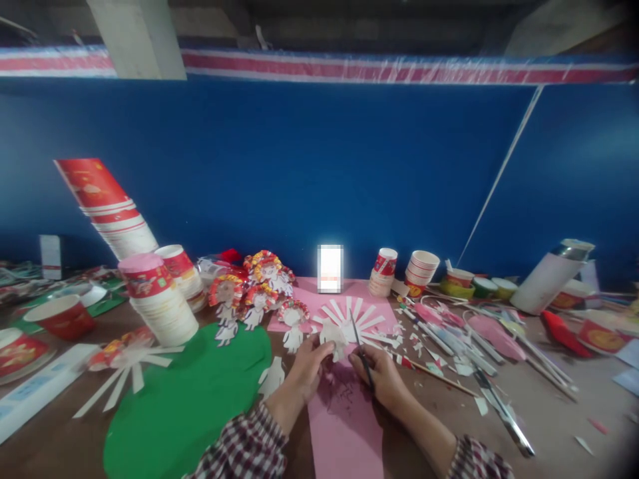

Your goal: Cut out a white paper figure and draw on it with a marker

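The left hand (314, 364) pinched a white paper cutout (333, 338) at the far end of a pink paper strip (347, 442), beyond the green sheet's (184, 406) right edge; the right hand (383, 378) gripped dark scissors (367, 367), blades just beside the cutout.

Dim ceiling (379, 26); pale sheen right on blue wall (309, 159); edges stretched, soft.

A sheet (190, 406) lies left of your left grip (315, 359), scraps (435, 358) right of your right grip (383, 376), cup stacks (421, 271) beyond it.
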The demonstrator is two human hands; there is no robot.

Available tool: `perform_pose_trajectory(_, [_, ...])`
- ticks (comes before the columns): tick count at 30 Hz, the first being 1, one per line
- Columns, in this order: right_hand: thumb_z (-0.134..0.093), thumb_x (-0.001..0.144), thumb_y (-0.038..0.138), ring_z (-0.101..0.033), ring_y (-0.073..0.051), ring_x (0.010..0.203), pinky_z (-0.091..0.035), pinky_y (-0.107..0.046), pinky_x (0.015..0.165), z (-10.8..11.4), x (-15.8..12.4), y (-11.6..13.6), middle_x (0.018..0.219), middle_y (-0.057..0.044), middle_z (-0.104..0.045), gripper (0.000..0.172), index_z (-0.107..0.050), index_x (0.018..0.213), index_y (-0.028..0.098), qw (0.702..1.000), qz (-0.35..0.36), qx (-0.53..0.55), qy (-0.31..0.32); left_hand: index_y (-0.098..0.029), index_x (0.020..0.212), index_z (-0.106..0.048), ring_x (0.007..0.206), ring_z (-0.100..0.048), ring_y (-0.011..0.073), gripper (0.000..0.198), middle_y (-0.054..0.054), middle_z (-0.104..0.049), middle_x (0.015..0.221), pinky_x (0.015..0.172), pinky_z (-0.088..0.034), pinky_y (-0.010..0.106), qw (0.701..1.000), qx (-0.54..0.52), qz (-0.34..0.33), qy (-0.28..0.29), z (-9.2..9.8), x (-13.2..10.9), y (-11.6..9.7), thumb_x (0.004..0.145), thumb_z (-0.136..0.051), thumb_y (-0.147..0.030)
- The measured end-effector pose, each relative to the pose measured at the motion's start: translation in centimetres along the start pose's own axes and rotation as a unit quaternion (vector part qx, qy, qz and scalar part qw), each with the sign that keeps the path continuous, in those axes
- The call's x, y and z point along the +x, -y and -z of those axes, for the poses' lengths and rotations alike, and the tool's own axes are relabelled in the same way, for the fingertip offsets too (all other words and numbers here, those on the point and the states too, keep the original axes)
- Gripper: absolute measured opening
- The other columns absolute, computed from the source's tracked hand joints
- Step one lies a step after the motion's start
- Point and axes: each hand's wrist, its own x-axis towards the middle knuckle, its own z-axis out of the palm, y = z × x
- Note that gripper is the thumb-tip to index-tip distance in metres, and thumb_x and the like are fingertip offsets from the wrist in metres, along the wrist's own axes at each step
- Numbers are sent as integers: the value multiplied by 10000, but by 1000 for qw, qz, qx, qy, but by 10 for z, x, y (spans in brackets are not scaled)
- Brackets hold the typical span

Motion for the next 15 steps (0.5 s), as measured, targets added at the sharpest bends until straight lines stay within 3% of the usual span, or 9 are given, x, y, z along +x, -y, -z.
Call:
perform_pose_trajectory(7, [-636,778,523,-399,-71,322,-302,-183,326,0,2,3,454,73,-442,375,-488,690,190,999,-4,43,14,-173,889,-559,484,-494,108,352,-38,-540,598,419,-320,212,1000,9,14,1,-1,-1,-1,624,-733,-326])
perform_pose_trajectory(15, [-706,700,499,-418,-78,367,-331,-197,376,2,1,17,447,56,-454,388,-499,626,180,999,9,49,-12,-177,830,-539,477,-475,103,335,-40,-529,597,402,-307,207,1000,20,18,0,-1,0,0,611,-739,-332])
